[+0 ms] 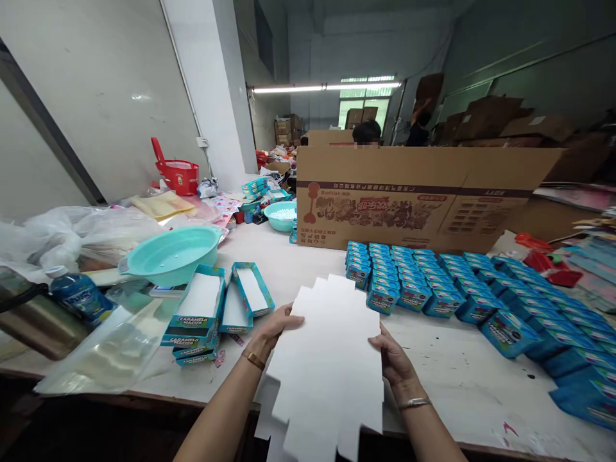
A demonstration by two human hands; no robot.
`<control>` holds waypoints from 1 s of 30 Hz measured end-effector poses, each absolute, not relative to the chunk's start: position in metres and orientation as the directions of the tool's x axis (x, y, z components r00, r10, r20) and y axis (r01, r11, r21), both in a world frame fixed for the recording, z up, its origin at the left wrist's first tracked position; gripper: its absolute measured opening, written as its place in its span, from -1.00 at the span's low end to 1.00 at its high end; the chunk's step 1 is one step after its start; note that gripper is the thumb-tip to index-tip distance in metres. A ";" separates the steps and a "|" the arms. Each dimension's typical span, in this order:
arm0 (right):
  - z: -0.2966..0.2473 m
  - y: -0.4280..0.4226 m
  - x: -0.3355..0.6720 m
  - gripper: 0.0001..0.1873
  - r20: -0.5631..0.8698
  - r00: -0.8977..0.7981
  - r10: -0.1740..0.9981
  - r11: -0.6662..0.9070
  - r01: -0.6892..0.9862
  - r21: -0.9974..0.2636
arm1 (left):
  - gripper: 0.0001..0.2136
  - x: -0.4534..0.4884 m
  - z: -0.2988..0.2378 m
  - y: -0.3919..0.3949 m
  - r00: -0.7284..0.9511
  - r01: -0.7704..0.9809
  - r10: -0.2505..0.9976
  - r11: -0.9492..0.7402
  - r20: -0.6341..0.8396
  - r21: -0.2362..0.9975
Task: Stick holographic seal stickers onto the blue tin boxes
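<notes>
I hold a flat white die-cut cardboard blank (327, 359) with notched edges over the table's near edge. My left hand (272, 330) grips its left edge, fingers curled onto the card. On the opposite edge my right hand (392, 359) pinches the sheet. To the left lie several open blue trays (206, 308) marked "Caramelo Macizo", their white insides up. Rows of small folded blue boxes (433, 282) fill the table ahead and to the right.
A teal plastic basin (171, 256) sits at left beside clear plastic bags (110, 350), a blue bottle (79, 295) and a metal flask (33, 317). A large printed carton (414, 199) stands across the table's far side; a person sits behind it. Another teal bowl (280, 215) lies further back.
</notes>
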State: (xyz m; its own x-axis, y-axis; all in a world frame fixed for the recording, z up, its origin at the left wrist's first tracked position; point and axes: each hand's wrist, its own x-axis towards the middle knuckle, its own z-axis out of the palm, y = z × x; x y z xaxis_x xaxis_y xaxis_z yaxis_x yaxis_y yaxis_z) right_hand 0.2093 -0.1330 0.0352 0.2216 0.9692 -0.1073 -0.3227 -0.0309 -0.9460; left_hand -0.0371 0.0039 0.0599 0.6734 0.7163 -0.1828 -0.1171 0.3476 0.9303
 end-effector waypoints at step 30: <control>0.030 -0.124 0.184 -0.16 0.006 0.260 0.966 -0.013 0.072 -0.997 | -0.48 -0.021 0.043 -0.036 0.444 -0.366 0.891 0.281 -0.099 0.887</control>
State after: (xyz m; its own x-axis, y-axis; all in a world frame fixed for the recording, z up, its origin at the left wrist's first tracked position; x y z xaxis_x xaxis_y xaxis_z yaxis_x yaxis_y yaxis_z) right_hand 0.1843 -0.1243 0.0296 0.2597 0.9657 0.0064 0.0724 -0.0129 -0.9973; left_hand -0.0210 -0.0364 0.0434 0.4437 0.8907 -0.0986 -0.3662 0.2806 0.8872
